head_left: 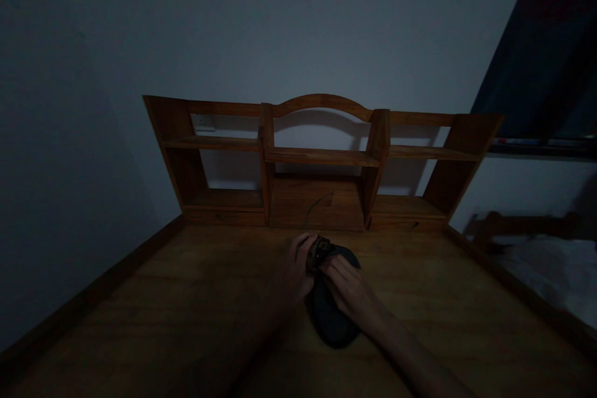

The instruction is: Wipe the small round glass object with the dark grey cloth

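In dim light a dark, soft, pouch-like object (332,317) lies on the wooden desk (186,311) in front of me. My left hand (295,273) is curled around its upper end, where a small shiny part (319,251) shows. My right hand (347,286) lies on top of the pouch with its fingers closed on the same end. Both hands meet at that spot. What the object is I cannot make out.
A wooden shelf unit (321,158) with several open compartments stands at the back of the desk against a pale wall. Raised rails run along the desk's left and right edges. To the right are a dark curtain (545,56) and wooden furniture (517,224).
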The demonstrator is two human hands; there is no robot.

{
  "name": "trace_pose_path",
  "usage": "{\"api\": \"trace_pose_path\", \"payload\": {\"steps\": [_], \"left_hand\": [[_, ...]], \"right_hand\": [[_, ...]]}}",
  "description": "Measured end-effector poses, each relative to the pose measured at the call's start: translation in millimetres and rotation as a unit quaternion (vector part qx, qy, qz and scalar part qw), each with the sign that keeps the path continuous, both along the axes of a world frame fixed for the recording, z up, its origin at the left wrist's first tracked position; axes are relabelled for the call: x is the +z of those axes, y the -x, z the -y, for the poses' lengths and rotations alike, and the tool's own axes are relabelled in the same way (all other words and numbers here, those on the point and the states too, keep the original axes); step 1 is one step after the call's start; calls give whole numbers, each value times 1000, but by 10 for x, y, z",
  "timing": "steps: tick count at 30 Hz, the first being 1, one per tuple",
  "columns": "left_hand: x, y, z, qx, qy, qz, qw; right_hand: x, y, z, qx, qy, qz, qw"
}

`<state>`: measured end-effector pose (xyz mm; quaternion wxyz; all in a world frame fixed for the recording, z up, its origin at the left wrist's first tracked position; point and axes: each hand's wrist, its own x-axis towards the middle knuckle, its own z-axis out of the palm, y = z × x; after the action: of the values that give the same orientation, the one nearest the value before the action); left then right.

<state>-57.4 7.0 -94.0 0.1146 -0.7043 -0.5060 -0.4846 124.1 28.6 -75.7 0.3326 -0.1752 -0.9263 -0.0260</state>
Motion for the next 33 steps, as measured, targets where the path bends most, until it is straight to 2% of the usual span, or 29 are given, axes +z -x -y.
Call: {"api": "trace_pose_path", "payload": {"steps": [7, 11, 17, 22, 28, 33], "left_hand": [[64, 22, 56, -14, -7, -24, 1000], [84, 8, 59, -15, -17, 0, 1000], [90, -25, 35, 5, -35, 43, 998], [95, -43, -5, 21, -57, 92, 994], [83, -58, -74, 36, -77, 155, 984], [112, -68, -56, 48, -67, 170, 982]], "right_hand": [[-7, -15, 25, -21, -40, -32, 998], [-39, -31, 19, -25, -80, -58, 995], [-78, -59, 22, -8, -67, -70, 995], [-19, -56, 58, 20, -42, -90, 995], [35, -48, 48, 64, -58, -137, 987], [52, -48, 39, 61, -55, -107, 991]]}}
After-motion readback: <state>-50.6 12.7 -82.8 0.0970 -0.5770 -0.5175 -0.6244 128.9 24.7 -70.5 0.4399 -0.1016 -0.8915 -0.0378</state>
